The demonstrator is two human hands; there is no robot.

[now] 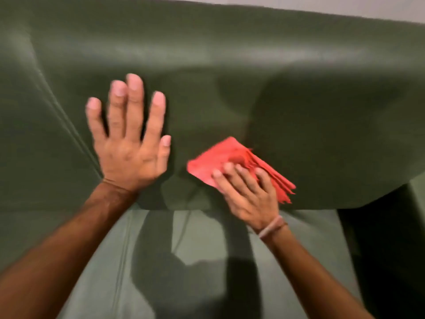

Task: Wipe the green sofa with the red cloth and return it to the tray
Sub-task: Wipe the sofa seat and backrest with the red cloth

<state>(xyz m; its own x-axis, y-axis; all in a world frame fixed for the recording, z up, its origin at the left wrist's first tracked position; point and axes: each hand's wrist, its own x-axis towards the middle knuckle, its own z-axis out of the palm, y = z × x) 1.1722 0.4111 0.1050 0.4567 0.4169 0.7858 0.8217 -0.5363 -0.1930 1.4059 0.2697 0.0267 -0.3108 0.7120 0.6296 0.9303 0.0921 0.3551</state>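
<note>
Two bare forearms come up from the lower edge, and their shadows fall on the pale green seat cushion under them. On the right wrist sits a thin pale band. Right hand lies palm down on a folded red cloth, its fingers a little apart and pressed flat on the fabric, so the cloth is held against the lower part of the dark green smooth backrest of the sofa. Layered edges of the cloth stick out to the right of the hand. Left hand is beside it, well apart from the cloth, open with all fingers spread and pointing up; whether it touches the backrest, I cannot tell. Everything is a little blurred. Behind the top edge of the backrest a strip of light wall shows.
</note>
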